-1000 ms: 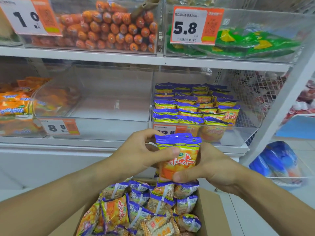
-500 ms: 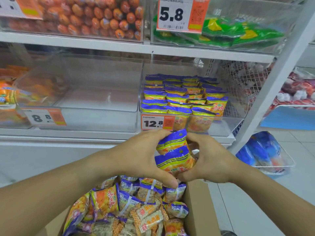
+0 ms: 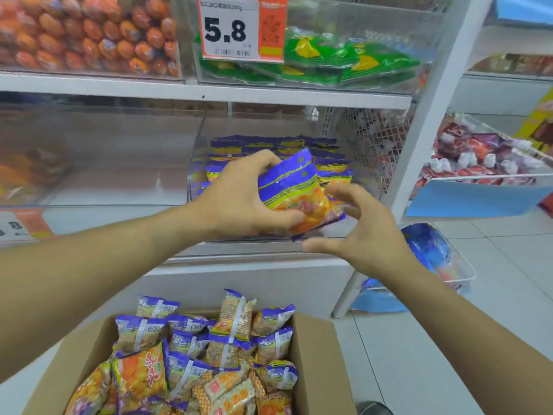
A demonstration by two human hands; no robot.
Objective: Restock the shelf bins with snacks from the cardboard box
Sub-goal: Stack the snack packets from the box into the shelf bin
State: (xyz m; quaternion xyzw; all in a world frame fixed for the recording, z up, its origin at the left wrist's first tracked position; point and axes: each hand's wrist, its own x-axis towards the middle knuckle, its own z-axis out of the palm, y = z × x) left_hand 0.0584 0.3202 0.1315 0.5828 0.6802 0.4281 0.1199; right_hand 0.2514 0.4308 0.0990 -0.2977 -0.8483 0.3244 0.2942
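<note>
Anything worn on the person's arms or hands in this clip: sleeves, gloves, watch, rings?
Nothing shows. The left hand and right hand are bare, with no gloves, rings or wristbands visible. Both forearms are uncovered right to the frame edge, so no sleeve is in view.

At the centre of the frame your left hand (image 3: 245, 202) grips snack packets (image 3: 294, 190) of glossy, crinkled plastic film that catches the light. Behind them the shelf bin (image 3: 197, 163) is clear, smooth plastic with faint reflections. At lower centre the cardboard box (image 3: 317, 363) looks matt brown with a raw cut edge, filled with the same shiny film packets. The shelf board (image 3: 209, 92) across the upper frame looks smooth and painted white. At upper centre the price tag (image 3: 242, 28) is flat printed paper or card.
</note>
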